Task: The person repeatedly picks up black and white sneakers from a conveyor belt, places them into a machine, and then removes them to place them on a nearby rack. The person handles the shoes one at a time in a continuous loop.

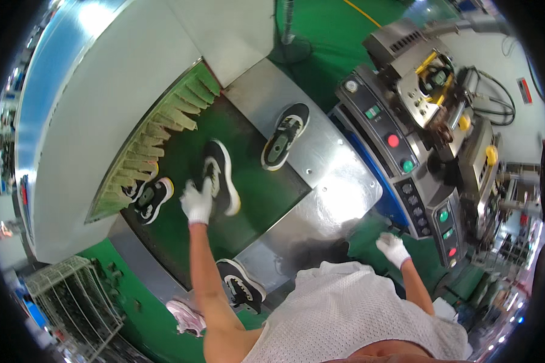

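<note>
My left hand (197, 203), in a white glove, is over a dark green conveyor belt (260, 215) with its fingers apart. Its fingertips overlap the near side of a black sneaker (221, 172) with a white sole; firm contact cannot be made out. Off to the right, my gloved right hand (393, 249) hangs beside the machine with loosely bent fingers and nothing visible in it. Another black sneaker (286, 136) rests across the belt's far edge and the metal ledge. Near my left forearm is a black sneaker (243, 287), partly hidden.
A black sneaker (154, 199) lies by the green strip curtain (157, 139) of a pale machine housing (109, 115), with another partly under the strips. Right stands a machine with a button panel (389, 136). A pink shoe (186, 317) and a wire rack (75, 302) are lower left.
</note>
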Action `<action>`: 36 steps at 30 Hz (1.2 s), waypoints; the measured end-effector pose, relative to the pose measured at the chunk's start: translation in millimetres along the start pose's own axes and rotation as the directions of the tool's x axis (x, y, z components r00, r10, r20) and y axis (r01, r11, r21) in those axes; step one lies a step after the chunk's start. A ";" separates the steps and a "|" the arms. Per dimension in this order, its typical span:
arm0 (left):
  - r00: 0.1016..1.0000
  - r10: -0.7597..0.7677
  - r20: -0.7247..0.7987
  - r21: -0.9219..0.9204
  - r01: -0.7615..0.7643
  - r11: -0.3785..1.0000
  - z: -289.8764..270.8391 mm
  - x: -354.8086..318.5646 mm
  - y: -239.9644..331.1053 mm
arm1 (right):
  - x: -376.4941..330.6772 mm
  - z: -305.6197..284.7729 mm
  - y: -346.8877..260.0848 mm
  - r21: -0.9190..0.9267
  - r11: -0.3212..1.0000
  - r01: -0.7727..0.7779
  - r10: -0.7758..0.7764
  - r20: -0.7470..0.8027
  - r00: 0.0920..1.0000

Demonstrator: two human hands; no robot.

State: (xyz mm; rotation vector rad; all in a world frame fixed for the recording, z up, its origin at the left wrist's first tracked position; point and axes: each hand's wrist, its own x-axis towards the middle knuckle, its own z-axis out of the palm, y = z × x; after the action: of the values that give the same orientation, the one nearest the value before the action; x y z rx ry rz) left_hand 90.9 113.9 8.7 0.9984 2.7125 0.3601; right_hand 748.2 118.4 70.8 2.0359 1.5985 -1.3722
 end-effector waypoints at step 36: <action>0.469 0.875 0.117 -0.130 -0.867 0.482 109.9 -61.3 865.9 | -82.0 -196.1 87.1 0.791 -0.390 0.471 -0.150 -0.559 0.815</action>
State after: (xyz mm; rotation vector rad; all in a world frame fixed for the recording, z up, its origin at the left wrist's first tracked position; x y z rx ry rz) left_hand 690.0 729.0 176.9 2.2456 1.7713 0.4644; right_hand 927.6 158.9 208.4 2.1862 0.8623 -3.9737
